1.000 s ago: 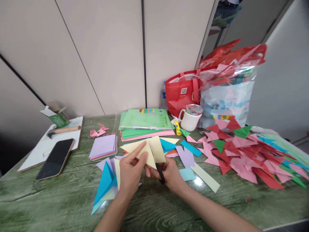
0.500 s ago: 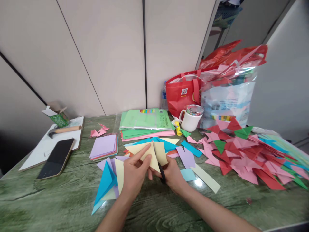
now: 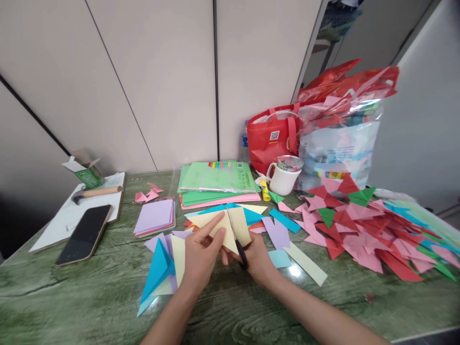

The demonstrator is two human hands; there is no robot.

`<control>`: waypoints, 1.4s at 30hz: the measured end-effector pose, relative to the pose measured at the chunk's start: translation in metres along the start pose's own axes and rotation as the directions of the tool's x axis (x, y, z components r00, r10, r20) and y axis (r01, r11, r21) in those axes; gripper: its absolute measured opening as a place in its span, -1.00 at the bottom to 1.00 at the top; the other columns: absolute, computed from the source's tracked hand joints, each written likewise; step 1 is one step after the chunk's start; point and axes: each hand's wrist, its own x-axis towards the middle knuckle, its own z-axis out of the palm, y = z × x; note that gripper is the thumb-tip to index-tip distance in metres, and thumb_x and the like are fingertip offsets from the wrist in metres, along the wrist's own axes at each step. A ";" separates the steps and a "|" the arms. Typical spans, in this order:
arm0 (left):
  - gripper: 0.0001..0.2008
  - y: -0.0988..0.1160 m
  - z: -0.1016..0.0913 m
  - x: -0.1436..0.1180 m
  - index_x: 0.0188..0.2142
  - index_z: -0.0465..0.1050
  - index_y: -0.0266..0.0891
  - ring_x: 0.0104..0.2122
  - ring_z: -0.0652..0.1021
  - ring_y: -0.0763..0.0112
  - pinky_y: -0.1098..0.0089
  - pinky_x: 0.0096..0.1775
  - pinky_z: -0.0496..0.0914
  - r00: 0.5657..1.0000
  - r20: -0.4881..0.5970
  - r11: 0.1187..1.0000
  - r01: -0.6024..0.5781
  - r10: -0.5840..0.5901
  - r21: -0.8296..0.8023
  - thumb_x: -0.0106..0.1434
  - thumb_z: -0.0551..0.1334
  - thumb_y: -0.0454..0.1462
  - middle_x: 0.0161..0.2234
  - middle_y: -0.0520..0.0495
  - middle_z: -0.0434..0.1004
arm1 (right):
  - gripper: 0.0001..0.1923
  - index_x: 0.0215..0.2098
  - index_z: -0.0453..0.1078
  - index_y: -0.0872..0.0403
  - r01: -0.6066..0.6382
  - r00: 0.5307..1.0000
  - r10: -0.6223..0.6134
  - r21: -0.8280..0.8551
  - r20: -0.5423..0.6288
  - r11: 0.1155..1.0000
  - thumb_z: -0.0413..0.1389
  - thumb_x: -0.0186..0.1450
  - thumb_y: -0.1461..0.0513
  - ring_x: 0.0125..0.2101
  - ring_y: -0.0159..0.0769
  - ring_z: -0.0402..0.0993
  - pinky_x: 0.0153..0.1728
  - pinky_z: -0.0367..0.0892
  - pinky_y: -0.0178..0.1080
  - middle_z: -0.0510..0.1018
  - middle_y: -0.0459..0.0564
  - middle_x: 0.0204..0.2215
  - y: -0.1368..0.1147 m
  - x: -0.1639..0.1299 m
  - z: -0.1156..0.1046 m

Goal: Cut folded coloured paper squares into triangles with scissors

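My left hand (image 3: 203, 249) pinches a folded cream paper (image 3: 212, 221), thumb and forefinger lying across its triangular part. Closed around black-handled scissors (image 3: 241, 254) is my right hand (image 3: 259, 261). The scissor blades run up along the edge between the triangle and a cream strip (image 3: 240, 225) on its right. Behind the paper lie blue and cream folded pieces (image 3: 257, 218). A blue folded triangle (image 3: 158, 273), with purple and cream sheets, rests left of my left hand. Loose purple (image 3: 278, 234) and pale green (image 3: 307, 264) strips lie right of my right hand.
A heap of pink, red and green folded pieces (image 3: 362, 230) covers the right side. Behind stand a white mug (image 3: 283, 177), a red bag (image 3: 268, 148) and green paper packs (image 3: 215, 177). Purple square sheets (image 3: 154, 216), a phone (image 3: 84, 235) and a hammer (image 3: 97, 192) lie left.
The cream strip to the right of the scissors stands flatter and a little more spread out. Both hands keep nearly the same place and the same hold.
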 end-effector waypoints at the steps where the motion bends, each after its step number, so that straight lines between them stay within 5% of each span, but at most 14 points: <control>1: -0.52 0.000 0.000 0.000 0.04 0.38 -0.31 -0.82 0.34 0.53 0.50 -0.64 0.32 1.000 -0.003 1.000 0.002 -0.002 0.001 0.11 0.22 -0.22 -0.84 0.13 0.33 | -0.78 -0.61 0.35 0.12 0.012 1.000 -0.012 0.000 -0.011 1.000 0.31 -0.13 0.24 -0.68 -0.41 0.19 -0.66 0.14 -0.37 0.32 -0.21 -0.77 0.001 0.000 0.000; 8: -0.57 -0.008 -0.008 0.008 0.00 0.41 -0.30 -0.79 0.36 0.54 0.54 -0.65 0.23 0.996 -0.029 0.994 -0.078 0.080 0.081 0.14 0.21 -0.20 -0.80 0.13 0.35 | -0.76 -0.42 0.38 0.11 0.069 0.982 -0.052 0.092 -0.182 0.993 0.28 -0.03 0.22 -0.70 -0.46 0.22 -0.67 0.13 -0.40 0.32 -0.25 -0.75 0.002 0.004 -0.004; 11: -0.57 -0.014 -0.017 0.020 0.00 0.41 -0.30 -0.73 0.39 0.54 0.51 -0.59 0.28 0.951 -0.256 0.984 -0.175 0.172 0.011 0.14 0.21 -0.19 -0.68 0.09 0.43 | -0.74 -0.34 0.36 0.10 0.201 0.934 -0.130 0.191 -0.332 0.961 0.26 0.03 0.21 -0.64 -0.47 0.30 -0.59 0.24 -0.41 0.40 -0.23 -0.69 -0.006 0.002 -0.016; 13: -0.57 -0.016 -0.024 0.029 0.00 0.39 -0.31 -0.69 0.42 0.52 0.46 -0.53 0.35 0.866 -0.478 0.967 -0.228 0.147 -0.114 0.14 0.19 -0.19 -0.61 0.07 0.45 | -0.71 -0.27 0.35 0.07 0.303 0.883 -0.155 0.285 -0.444 0.909 0.26 0.05 0.20 -0.61 -0.48 0.34 -0.52 0.32 -0.41 0.43 -0.23 -0.66 -0.011 -0.001 -0.030; 15: -0.58 -0.018 -0.031 0.037 0.02 0.33 -0.32 -0.63 0.48 0.49 0.42 -0.46 0.40 0.795 -0.602 0.939 -0.258 0.072 -0.228 0.16 0.14 -0.23 -0.56 0.04 0.46 | -0.76 -0.31 0.36 0.07 0.290 0.869 -0.024 0.470 -0.494 0.834 0.24 0.08 0.17 -0.57 -0.47 0.39 -0.41 0.43 -0.35 0.47 -0.20 -0.60 -0.013 -0.005 -0.046; 18: -0.53 -0.019 -0.037 0.042 0.09 0.18 -0.19 -0.56 0.53 0.49 0.40 -0.35 0.43 0.775 -0.632 0.922 -0.260 0.022 -0.286 0.16 0.10 -0.29 -0.54 0.10 0.40 | -0.82 -0.43 0.37 0.08 0.112 0.900 0.226 0.697 -0.374 0.708 0.16 0.15 0.12 -0.54 -0.44 0.44 -0.27 0.50 -0.28 0.52 -0.10 -0.51 -0.013 -0.011 -0.066; 23: -0.43 -0.015 -0.027 0.033 0.16 -0.02 -0.06 -0.52 0.58 0.37 0.36 -0.43 0.44 0.819 -0.573 0.920 -0.214 -0.013 -0.327 0.17 0.10 -0.28 -0.52 0.09 0.41 | -0.81 -0.39 0.39 0.09 0.051 0.945 0.208 0.739 -0.254 0.671 0.14 0.18 0.12 -0.49 -0.41 0.48 -0.20 0.49 -0.28 0.55 -0.07 -0.46 -0.018 -0.013 -0.071; 26: -0.45 -0.015 -0.018 0.027 0.16 0.00 -0.11 -0.60 0.56 0.36 0.38 -0.52 0.42 0.889 -0.458 0.941 -0.152 -0.004 -0.302 0.18 0.11 -0.25 -0.56 0.07 0.46 | -0.76 -0.29 0.38 0.08 0.131 0.958 0.044 0.567 -0.283 0.813 0.16 0.15 0.11 -0.43 -0.37 0.49 -0.14 0.43 -0.19 0.57 -0.04 -0.37 -0.024 -0.002 -0.070; 28: -0.53 -0.017 -0.015 0.026 0.08 0.16 -0.18 -0.57 0.57 0.37 0.35 -0.45 0.45 0.917 -0.397 0.947 -0.113 -0.017 -0.301 0.16 0.14 -0.25 -0.57 0.05 0.47 | -0.73 -0.22 0.33 0.06 0.229 0.936 -0.151 0.224 -0.319 0.947 0.14 0.15 0.12 -0.37 -0.29 0.50 -0.15 0.39 -0.11 0.56 0.00 -0.32 -0.025 0.013 -0.074; 30: -0.68 -0.022 -0.015 0.028 -0.12 0.36 -0.29 -0.49 0.58 0.38 0.32 -0.33 0.46 0.934 -0.353 0.947 -0.059 -0.060 -0.317 0.11 0.20 -0.28 -0.52 -0.02 0.51 | -0.76 -0.24 0.32 0.06 0.279 0.899 -0.371 -0.349 -0.232 0.895 0.13 0.13 0.16 -0.34 -0.22 0.49 -0.21 0.37 -0.12 0.55 0.01 -0.33 -0.022 0.029 -0.082; 31: -0.76 -0.025 -0.016 0.029 -0.24 0.43 -0.34 -0.46 0.58 0.38 0.31 -0.27 0.45 0.940 -0.330 0.945 -0.029 -0.085 -0.324 0.07 0.23 -0.30 -0.48 -0.07 0.53 | -0.79 -0.31 0.34 0.07 0.274 0.899 -0.388 -0.433 -0.201 0.859 0.18 0.06 0.21 -0.32 -0.17 0.48 -0.21 0.33 -0.12 0.55 0.01 -0.37 -0.020 0.038 -0.086; 34: -0.88 -0.033 -0.017 0.033 -0.44 0.48 -0.39 -0.39 0.57 0.35 0.27 -0.15 0.42 0.956 -0.259 0.939 0.043 -0.138 -0.342 -0.02 0.29 -0.35 -0.40 -0.16 0.55 | -0.82 -0.43 0.38 0.07 0.248 0.912 -0.380 -0.535 -0.152 0.808 0.20 -0.05 0.32 -0.41 -0.16 0.44 -0.31 0.27 -0.19 0.51 -0.04 -0.50 -0.010 0.057 -0.093; 42: -0.90 -0.037 -0.018 0.036 -0.47 0.48 -0.35 -0.36 0.56 0.30 0.20 -0.14 0.42 0.971 -0.182 0.918 0.074 -0.156 -0.391 -0.07 0.32 -0.38 -0.36 -0.17 0.54 | -0.77 -0.43 0.40 0.06 0.278 0.929 -0.367 -0.555 -0.053 0.784 0.16 -0.10 0.39 -0.49 -0.27 0.36 -0.38 0.19 -0.29 0.48 -0.13 -0.55 0.008 0.065 -0.084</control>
